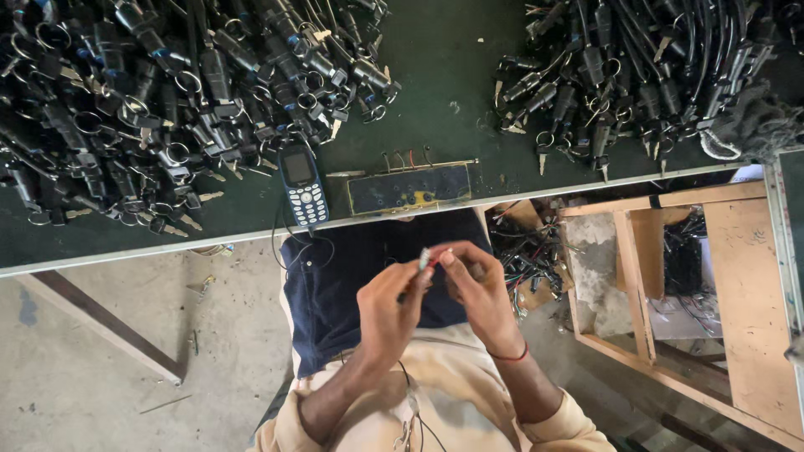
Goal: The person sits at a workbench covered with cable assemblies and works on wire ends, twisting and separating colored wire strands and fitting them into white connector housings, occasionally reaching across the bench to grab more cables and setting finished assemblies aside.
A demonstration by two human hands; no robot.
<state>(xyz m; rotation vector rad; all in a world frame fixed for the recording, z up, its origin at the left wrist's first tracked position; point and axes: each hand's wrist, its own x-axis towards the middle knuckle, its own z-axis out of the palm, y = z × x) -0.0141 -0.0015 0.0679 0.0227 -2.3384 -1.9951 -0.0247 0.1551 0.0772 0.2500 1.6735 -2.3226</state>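
My left hand [390, 308] and my right hand [479, 295] meet over my lap, below the table edge. Together their fingertips pinch a small connector with red and pale wire ends [430, 256]. The part is tiny and mostly hidden by my fingers. A red thread circles my right wrist. Both hands hang above dark blue cloth on my knees [335, 285].
A green-topped table [444, 59] carries two heaps of black key-switch assemblies with keys and rings, one heap at left [151, 92] and another at right [636, 75]. A blue keypad phone [302, 186] and a dark test board [412, 187] lie near the edge. A wooden frame [720, 276] stands at right.
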